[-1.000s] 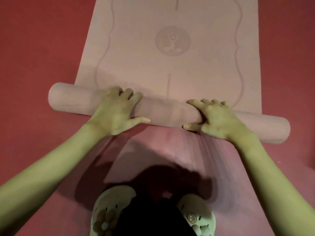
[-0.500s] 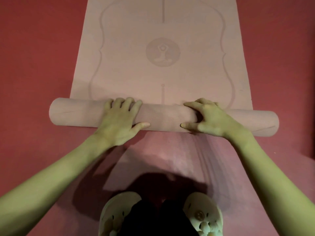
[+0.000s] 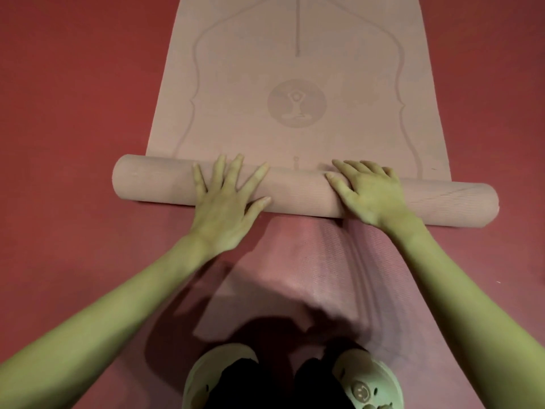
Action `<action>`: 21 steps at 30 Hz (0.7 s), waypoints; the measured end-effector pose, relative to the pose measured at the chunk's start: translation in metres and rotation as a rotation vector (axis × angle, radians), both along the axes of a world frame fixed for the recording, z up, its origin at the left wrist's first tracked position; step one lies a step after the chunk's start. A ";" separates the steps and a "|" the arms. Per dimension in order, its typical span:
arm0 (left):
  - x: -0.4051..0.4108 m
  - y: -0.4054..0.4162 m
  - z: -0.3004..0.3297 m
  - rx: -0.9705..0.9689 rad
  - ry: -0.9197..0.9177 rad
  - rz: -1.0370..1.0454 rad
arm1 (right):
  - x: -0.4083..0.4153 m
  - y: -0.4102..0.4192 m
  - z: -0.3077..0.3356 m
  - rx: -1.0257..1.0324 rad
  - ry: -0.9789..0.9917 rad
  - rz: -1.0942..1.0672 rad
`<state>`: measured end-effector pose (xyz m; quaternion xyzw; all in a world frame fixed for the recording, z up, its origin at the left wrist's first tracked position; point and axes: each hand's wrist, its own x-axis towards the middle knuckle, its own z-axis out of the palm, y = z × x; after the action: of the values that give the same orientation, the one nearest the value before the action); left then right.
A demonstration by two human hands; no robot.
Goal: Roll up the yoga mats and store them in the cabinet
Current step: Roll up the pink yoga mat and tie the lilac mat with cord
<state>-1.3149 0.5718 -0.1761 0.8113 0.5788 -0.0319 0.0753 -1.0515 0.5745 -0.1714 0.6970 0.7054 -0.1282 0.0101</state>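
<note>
Red floor (image 3: 73,98) fills the head view, with a pink yoga mat (image 3: 295,122) stretching away from me. Its rolled part (image 3: 300,187) lies crosswise right under my palms, the long axis running from my left to my right, the right end angled a little nearer to me. My left hand (image 3: 227,205) presses on the roll left of centre, fingers straight and spread. My right hand (image 3: 370,193) rests on it right of centre, fingers bent loosely over the top. The two hands are apart, about equally far forward. Flat, unrolled mat lies just beyond my fingertips, so I judge the next push goes straight ahead. Pale slippers (image 3: 365,385) show below my arms.
</note>
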 end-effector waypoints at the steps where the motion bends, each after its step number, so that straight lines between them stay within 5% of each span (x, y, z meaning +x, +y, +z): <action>1: 0.000 0.005 -0.002 -0.007 -0.014 0.005 | 0.000 0.002 -0.001 0.007 -0.003 -0.005; 11: 0.013 0.056 0.006 -0.045 -0.011 0.025 | -0.015 -0.025 -0.007 0.192 -0.031 0.046; 21: -0.001 0.040 -0.004 0.034 -0.072 0.028 | -0.004 0.042 -0.007 0.168 -0.079 0.033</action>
<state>-1.3157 0.6121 -0.1797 0.8051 0.5873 0.0082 0.0826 -1.0559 0.6168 -0.1784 0.6881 0.7242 -0.0407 -0.0184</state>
